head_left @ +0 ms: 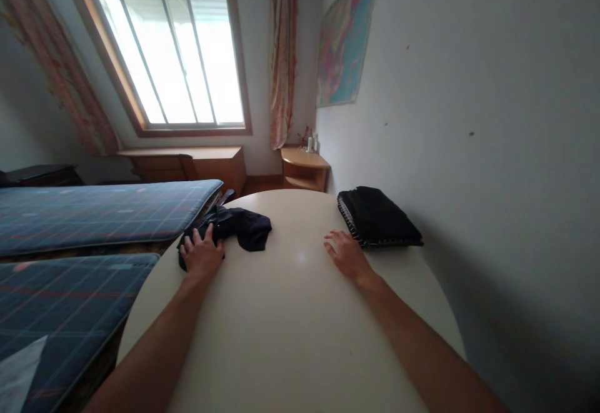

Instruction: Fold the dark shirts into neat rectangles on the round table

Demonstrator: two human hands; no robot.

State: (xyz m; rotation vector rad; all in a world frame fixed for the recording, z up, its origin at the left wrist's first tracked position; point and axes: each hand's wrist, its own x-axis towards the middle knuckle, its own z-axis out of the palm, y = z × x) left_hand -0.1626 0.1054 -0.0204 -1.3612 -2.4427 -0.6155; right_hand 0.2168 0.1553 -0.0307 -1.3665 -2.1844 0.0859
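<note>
My left hand rests on a crumpled dark navy piece of clothing at the left side of the round table. Its fingers are spread over the cloth, and part of the fabric stretches out to the right of it. Over on the right, my right hand is open above the tabletop with fingers apart and nothing in it. Just beyond that hand lies a stack of folded black cloth, with a pale striped or stitched edge. Whether the right fingertips touch the table I cannot tell.
The cream round table stands close to a white wall on the right. Blue plaid mattresses lie to the left. Behind are a wooden desk, a small corner shelf and a window.
</note>
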